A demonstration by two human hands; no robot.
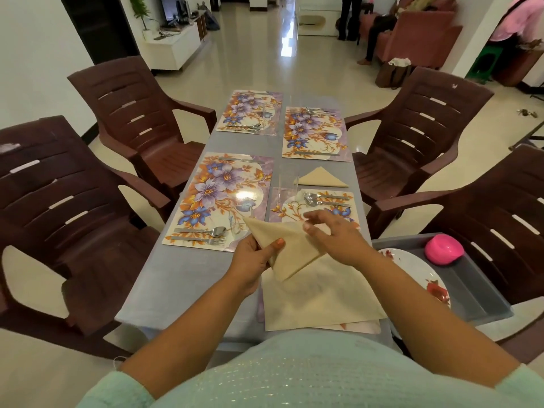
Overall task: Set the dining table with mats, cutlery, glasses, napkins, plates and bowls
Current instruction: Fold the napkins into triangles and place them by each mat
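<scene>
My left hand [254, 262] grips a cream napkin [282, 245] folded into a triangle, thumb on top, above the near end of the grey table [182, 278]. My right hand [335, 234] hovers over the napkin's right side with relaxed fingers, touching its upper edge. Under it lies a stack of flat cream napkins [321, 298]. Several floral mats lie on the table: near left mat [217, 198], near right mat [297, 207], far left mat [250, 111] and far right mat [315, 134], each with cutlery. A folded napkin [321, 178] and a clear glass [287, 179] stand beyond the near right mat.
Brown plastic chairs [129, 113] stand along both sides of the table. On a grey tray [471, 278] at the right sit floral plates [421, 272] and a pink bowl [444, 248]. A person sits on a sofa far back.
</scene>
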